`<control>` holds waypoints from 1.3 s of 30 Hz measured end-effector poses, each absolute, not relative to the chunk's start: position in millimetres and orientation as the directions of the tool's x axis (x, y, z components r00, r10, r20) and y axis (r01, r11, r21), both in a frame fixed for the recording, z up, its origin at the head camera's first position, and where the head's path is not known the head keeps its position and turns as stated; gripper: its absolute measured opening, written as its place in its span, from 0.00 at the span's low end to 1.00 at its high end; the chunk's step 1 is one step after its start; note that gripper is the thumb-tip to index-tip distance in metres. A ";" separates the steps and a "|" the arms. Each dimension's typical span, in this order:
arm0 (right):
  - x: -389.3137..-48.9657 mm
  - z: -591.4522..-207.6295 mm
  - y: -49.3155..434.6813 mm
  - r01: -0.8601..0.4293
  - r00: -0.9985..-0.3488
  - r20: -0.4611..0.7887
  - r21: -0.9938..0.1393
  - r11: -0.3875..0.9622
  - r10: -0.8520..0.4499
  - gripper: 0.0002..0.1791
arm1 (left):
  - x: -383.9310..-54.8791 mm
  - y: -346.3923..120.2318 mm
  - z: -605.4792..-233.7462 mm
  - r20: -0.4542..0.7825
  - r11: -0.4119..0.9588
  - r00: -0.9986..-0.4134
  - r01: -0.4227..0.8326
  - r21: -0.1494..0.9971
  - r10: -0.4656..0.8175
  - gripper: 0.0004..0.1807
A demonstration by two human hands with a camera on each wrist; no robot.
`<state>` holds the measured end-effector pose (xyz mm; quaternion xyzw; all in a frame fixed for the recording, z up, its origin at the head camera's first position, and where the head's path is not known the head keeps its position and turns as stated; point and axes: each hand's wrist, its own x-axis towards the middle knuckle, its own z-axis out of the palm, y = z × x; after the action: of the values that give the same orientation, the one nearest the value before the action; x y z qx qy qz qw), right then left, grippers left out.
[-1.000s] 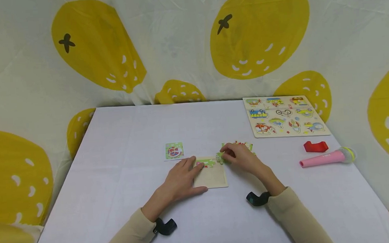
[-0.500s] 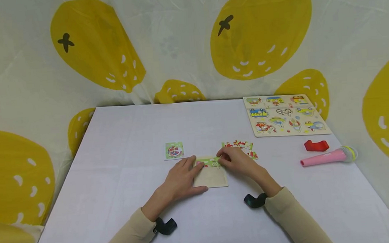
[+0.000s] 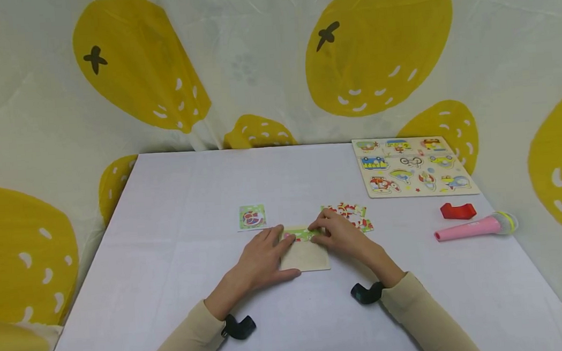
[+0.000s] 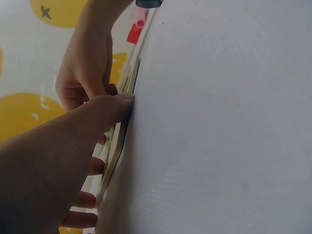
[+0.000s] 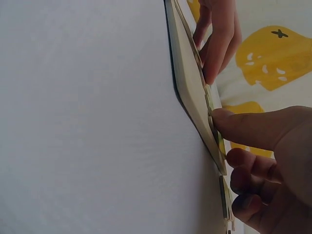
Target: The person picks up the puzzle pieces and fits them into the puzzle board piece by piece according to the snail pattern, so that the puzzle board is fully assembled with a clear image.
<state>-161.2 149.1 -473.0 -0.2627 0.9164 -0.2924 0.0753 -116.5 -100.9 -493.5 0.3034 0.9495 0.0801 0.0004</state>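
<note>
A small wooden puzzle tray (image 3: 305,259) lies in the middle of the white table, with a row of green-printed pieces (image 3: 301,233) along its far edge. My left hand (image 3: 262,258) holds the tray at its left side. Its thumb lies at the near edge, and one fingertip rests on the pieces. At the tray's far right corner, the thumb and fingers of my right hand (image 3: 344,238) pinch a puzzle piece (image 5: 221,144), mostly hidden in the head view. Loose red, white and green pieces (image 3: 357,211) lie just beyond that hand.
A picture card (image 3: 252,217) lies beyond the left hand. At the back right is a wooden vehicle puzzle board (image 3: 411,168). A red curved block (image 3: 458,211) and a pink toy microphone (image 3: 472,229) lie near the table's right edge.
My right hand has brought the green piece left and down onto the tray's far right corner, uncovering more loose pieces. My left hand has stayed in place.
</note>
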 end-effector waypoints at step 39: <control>-157.3 -477.4 141.3 -0.460 -0.876 0.103 -0.474 0.751 -0.472 0.10 | -126.2 -117.8 -483.7 -0.058 0.747 -0.803 0.522 0.411 0.593 0.48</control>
<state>-157.3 141.3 -477.4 -0.2490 0.9356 -0.2502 0.0116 -126.2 -117.8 -483.7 0.2997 0.9301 0.1910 0.0928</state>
